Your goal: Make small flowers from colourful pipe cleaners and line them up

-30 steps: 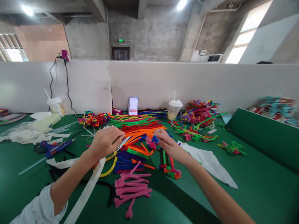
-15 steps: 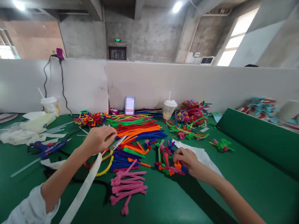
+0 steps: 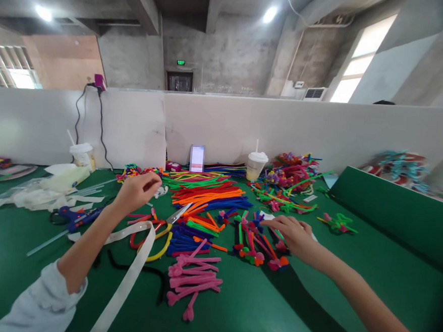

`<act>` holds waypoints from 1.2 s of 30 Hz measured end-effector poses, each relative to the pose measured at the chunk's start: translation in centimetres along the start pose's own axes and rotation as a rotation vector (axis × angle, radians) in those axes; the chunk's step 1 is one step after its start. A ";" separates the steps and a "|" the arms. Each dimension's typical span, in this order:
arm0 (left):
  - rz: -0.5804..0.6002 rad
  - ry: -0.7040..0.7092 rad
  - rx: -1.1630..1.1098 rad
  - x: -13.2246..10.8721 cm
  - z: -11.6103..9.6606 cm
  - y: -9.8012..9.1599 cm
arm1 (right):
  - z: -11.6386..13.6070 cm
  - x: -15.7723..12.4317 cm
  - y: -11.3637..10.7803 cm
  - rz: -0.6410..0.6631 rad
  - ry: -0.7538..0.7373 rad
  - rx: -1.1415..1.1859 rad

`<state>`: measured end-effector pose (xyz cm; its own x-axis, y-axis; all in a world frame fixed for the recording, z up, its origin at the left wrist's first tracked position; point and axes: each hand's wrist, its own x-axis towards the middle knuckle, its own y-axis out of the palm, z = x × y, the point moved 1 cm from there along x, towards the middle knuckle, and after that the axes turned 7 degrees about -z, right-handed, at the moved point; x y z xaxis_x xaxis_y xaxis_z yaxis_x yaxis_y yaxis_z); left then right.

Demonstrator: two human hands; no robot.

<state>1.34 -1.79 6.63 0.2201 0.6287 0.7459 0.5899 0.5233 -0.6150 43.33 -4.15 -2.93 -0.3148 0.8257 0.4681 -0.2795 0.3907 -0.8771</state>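
My left hand (image 3: 139, 190) is raised over the table, left of the scissors (image 3: 163, 233), with its fingers pinched together; whatever they hold, if anything, is too small to make out. A white strip (image 3: 130, 281) runs below it across the scissors' handles. My right hand (image 3: 290, 234) reaches over the right end of a group of multicoloured pipe-cleaner pieces (image 3: 254, 244), its index finger stretched out towards a blue piece. Pink pipe-cleaner pieces (image 3: 194, 278) lie in front, below blue ones (image 3: 188, 240).
Long coloured pipe cleaners (image 3: 212, 193) lie at the middle back, near a phone (image 3: 197, 158) and a lidded cup (image 3: 256, 166). A blue glue gun (image 3: 76, 217) lies left. A green board (image 3: 392, 213) stands right. A finished-looking green piece (image 3: 338, 222) lies near it.
My left hand has moved slightly left and up. My right hand has moved right, with its index finger now stretched out and more of the multicoloured pieces showing. The view has shifted slightly.
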 end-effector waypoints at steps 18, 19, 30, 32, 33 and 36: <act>0.409 -0.365 0.038 1.4 6.1 0.9 | 12.8 4.9 0.1 0.167 -0.315 0.456; 0.477 -0.336 0.029 0.8 5.8 1.1 | 13.2 4.9 0.3 0.188 -0.328 0.458; 0.731 0.008 0.394 -4.3 4.0 3.7 | 14.7 5.3 1.0 0.264 -0.342 0.498; 0.704 0.045 0.386 -4.0 4.0 3.8 | 14.9 5.5 0.9 0.273 -0.342 0.516; 0.652 0.051 0.367 -3.7 4.0 3.7 | 15.1 5.6 1.0 0.279 -0.340 0.525; 0.386 -0.027 0.160 -2.8 3.3 2.9 | 15.8 6.0 1.3 0.251 -0.296 0.600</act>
<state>-0.11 -0.08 1.90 0.3795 0.8099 0.4472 0.3396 0.3277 -0.8816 26.76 -5.11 0.45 -0.6445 0.6831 0.3436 -0.5901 -0.1585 -0.7917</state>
